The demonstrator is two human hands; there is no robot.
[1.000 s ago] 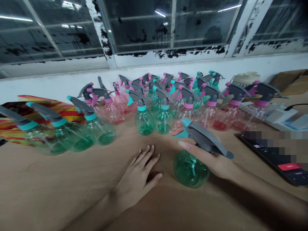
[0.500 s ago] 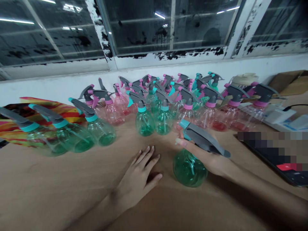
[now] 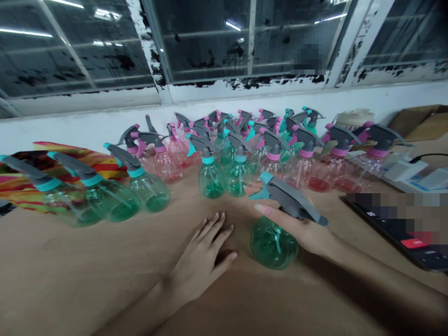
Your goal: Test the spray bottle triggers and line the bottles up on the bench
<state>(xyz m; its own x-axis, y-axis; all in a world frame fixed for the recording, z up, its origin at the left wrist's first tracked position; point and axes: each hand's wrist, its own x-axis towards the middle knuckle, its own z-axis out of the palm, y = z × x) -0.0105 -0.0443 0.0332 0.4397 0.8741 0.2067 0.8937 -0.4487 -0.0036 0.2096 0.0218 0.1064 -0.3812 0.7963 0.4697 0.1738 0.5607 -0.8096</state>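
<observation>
My right hand (image 3: 297, 231) is wrapped round the neck of a green spray bottle (image 3: 268, 247) that stands on the table. The bottle has a grey spray head with a turquoise nozzle and trigger, pointing left. My thumb lies along the near side under the head, and the other fingers are mostly hidden behind it. Flat on the wooden tabletop (image 3: 105, 275), my left hand (image 3: 199, 263) rests with fingers spread, holding nothing. Beyond it stand two green spray bottles (image 3: 212, 179) with turquoise collars.
Three green bottles (image 3: 154, 193) stand at left before a colourful bag (image 3: 101, 161). Several pink bottles (image 3: 320, 172) and green ones crowd the back near the wall. At right lie a phone (image 3: 388, 224), white plugs (image 3: 402, 168) and a cardboard box (image 3: 420, 121).
The held bottle has shifted slightly left, its spray head tilting a little. Its turquoise trigger now shows in front of my thumb, where it was mostly covered before. My left hand stays still.
</observation>
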